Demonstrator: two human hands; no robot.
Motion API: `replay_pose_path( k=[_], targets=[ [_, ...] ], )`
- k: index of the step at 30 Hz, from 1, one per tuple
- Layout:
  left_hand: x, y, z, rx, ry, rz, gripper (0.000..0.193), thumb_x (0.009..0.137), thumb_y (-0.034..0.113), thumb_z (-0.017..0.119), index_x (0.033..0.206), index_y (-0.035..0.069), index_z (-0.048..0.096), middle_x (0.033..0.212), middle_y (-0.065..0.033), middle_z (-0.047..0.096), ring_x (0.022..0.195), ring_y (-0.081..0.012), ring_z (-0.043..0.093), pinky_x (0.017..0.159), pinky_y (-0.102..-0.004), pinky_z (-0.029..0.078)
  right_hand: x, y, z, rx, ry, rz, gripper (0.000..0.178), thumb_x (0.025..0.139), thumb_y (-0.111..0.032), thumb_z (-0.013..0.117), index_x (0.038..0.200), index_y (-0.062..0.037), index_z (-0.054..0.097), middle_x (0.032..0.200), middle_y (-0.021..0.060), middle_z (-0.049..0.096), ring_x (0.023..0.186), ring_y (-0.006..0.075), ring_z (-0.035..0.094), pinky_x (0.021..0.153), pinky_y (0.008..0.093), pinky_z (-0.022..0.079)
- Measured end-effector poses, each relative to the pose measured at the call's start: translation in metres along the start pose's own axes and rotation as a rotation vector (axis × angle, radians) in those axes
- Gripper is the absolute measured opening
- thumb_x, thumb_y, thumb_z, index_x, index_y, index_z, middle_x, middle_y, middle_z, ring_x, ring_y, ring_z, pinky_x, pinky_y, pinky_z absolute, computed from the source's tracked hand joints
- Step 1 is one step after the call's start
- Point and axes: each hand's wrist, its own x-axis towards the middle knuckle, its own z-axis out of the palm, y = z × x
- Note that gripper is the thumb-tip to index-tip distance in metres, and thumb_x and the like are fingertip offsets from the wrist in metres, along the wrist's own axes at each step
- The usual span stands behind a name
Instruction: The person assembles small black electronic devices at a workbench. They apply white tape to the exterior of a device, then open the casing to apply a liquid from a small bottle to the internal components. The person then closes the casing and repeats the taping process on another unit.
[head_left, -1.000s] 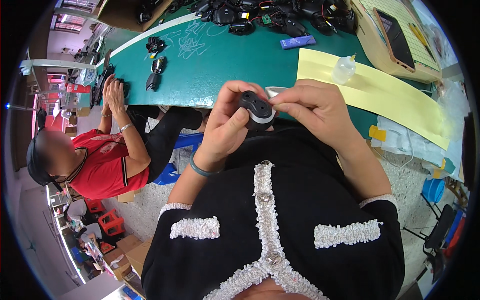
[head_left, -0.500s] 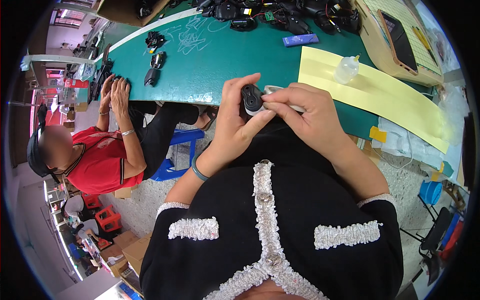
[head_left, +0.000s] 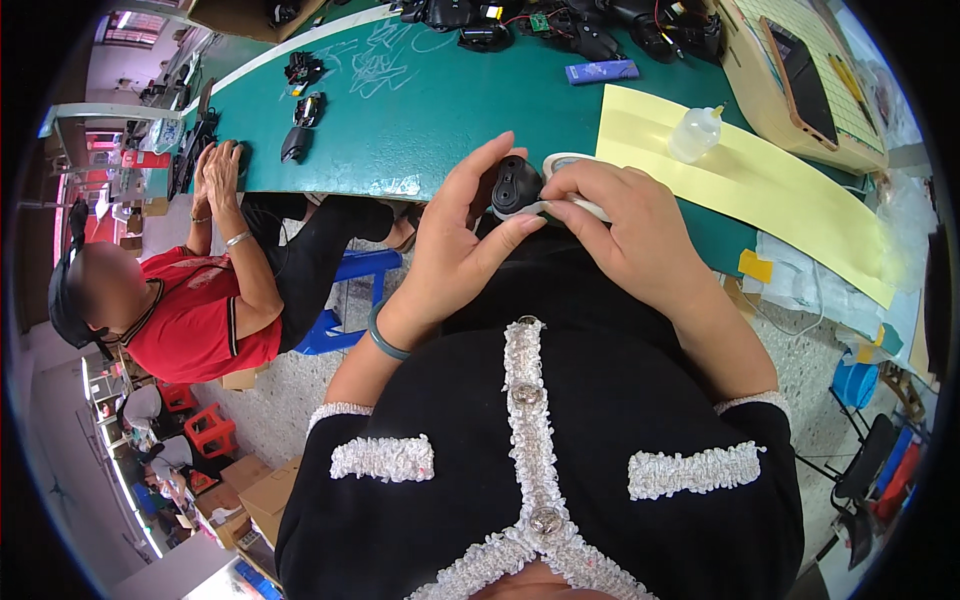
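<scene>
My left hand [head_left: 455,245] is wrapped round a small black rounded device [head_left: 516,185] with holes in its upper face, thumb pressed to its lower edge. My right hand [head_left: 625,225] holds a white ring-shaped roll [head_left: 565,160], which looks like tape, partly hidden behind the fingers. Between its thumb and forefinger a thin pale strip [head_left: 545,207] reaches to the device's lower edge. Both hands are close together at the table's near edge, above my lap.
On the green table [head_left: 450,120] lie small black parts [head_left: 298,143], a purple box [head_left: 601,72] and a heap of black devices [head_left: 560,25]. A squeeze bottle [head_left: 694,135] stands on yellow paper [head_left: 780,190]; a phone [head_left: 800,85] lies beyond. At left sits a co-worker in red [head_left: 205,310].
The black device has turned in my left hand and moved slightly up and right. More of the white roll shows above my right fingers. The co-worker's hands have drawn closer together.
</scene>
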Motion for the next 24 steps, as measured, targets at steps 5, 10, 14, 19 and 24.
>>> replay_pose_path(
  k=[5, 10, 14, 19, 24],
  targets=[
    [0.000, 0.000, 0.001, 0.004, 0.040, -0.032, 0.063, 0.088, 0.002, 0.068, 0.143, -0.002, 0.036, 0.136, -0.0176, 0.052, 0.121, -0.0208, 0.053, 0.105, -0.0333, 0.042, 0.000, -0.003, 0.001, -0.081, 0.050, -0.052, 0.010, 0.087, -0.017, 0.064, 0.092, -0.0088, 0.060, 0.088, 0.0052, 0.067, 0.078, 0.0280, 0.064, 0.072, 0.0389, 0.047],
    [0.001, -0.003, 0.001, 0.037, 0.054, -0.038, 0.062, 0.086, 0.002, 0.071, 0.140, -0.003, 0.039, 0.133, -0.0170, 0.054, 0.121, -0.0215, 0.054, 0.104, -0.0341, 0.044, -0.001, -0.002, 0.002, -0.162, 0.066, -0.108, 0.010, 0.086, -0.016, 0.065, 0.093, -0.0093, 0.061, 0.088, 0.0051, 0.067, 0.080, 0.0271, 0.064, 0.072, 0.0384, 0.046],
    [0.005, -0.012, -0.002, -0.196, 0.082, -0.081, 0.063, 0.080, 0.004, 0.078, 0.133, -0.002, 0.044, 0.127, -0.0142, 0.057, 0.114, -0.0193, 0.058, 0.099, -0.0322, 0.047, -0.005, -0.007, 0.002, -0.256, 0.075, -0.131, 0.010, 0.084, -0.016, 0.067, 0.092, -0.0116, 0.063, 0.083, 0.0034, 0.064, 0.076, 0.0243, 0.062, 0.071, 0.0372, 0.045],
    [0.002, -0.015, -0.002, -0.287, 0.116, -0.055, 0.065, 0.075, 0.005, 0.083, 0.129, -0.002, 0.046, 0.125, -0.0131, 0.058, 0.110, -0.0180, 0.060, 0.098, -0.0314, 0.047, -0.002, -0.009, 0.001, -0.310, 0.143, -0.172, 0.011, 0.082, -0.015, 0.070, 0.090, -0.0137, 0.063, 0.078, 0.0010, 0.062, 0.071, 0.0215, 0.060, 0.069, 0.0351, 0.043],
    [0.003, -0.004, -0.001, -0.101, 0.096, 0.050, 0.066, 0.076, 0.005, 0.082, 0.131, -0.002, 0.047, 0.127, -0.0134, 0.058, 0.116, -0.0192, 0.058, 0.100, -0.0319, 0.046, 0.008, -0.005, 0.001, -0.323, 0.140, -0.200, 0.012, 0.081, -0.017, 0.071, 0.090, -0.0139, 0.064, 0.077, 0.0005, 0.062, 0.071, 0.0214, 0.061, 0.068, 0.0346, 0.043]
  ],
)
